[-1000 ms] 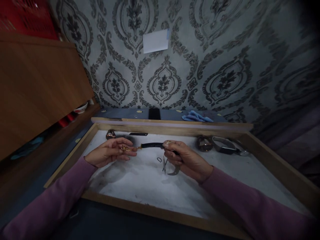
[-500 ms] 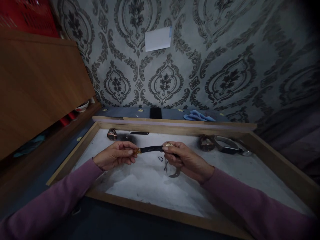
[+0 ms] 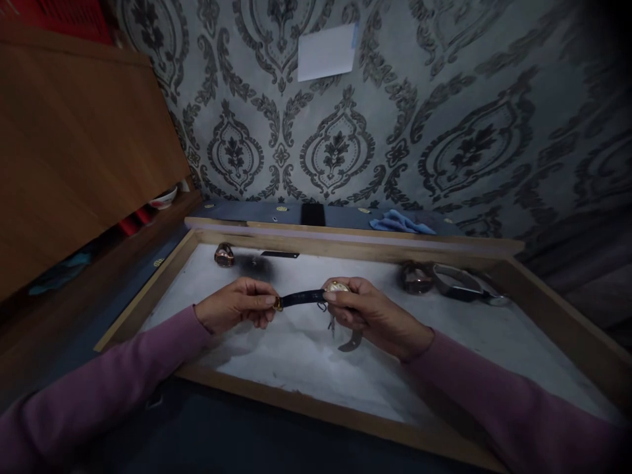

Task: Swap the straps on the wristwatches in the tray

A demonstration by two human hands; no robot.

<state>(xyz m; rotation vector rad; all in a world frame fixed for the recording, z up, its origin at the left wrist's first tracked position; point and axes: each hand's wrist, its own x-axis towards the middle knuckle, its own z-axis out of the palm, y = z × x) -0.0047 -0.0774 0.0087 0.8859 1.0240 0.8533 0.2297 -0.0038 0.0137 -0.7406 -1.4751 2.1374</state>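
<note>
Cabinet of brown wood point(image 3: 83, 151) stands at far left. Next, a coppery, dark watch point(image 3: 224, 255) lies in a shallow, white-floored wooden tray point(image 3: 291, 362). The left hand point(image 3: 239, 304), fingers nearly closed, pinches the gold-coloured end point(image 3: 279, 303) of a black-strapped, gold-cased wristwatch point(image 3: 302, 297), held above the tray's middle. The right hand point(image 3: 368, 304), curled, grips its round case point(image 3: 338, 287). Farther right, a crumpled blue cloth point(image 3: 401, 222) lies behind the tray.

One head-worn view looks forward and down across the tray point(image 3: 296, 359) towards the wall point(image 3: 336, 151)
</note>
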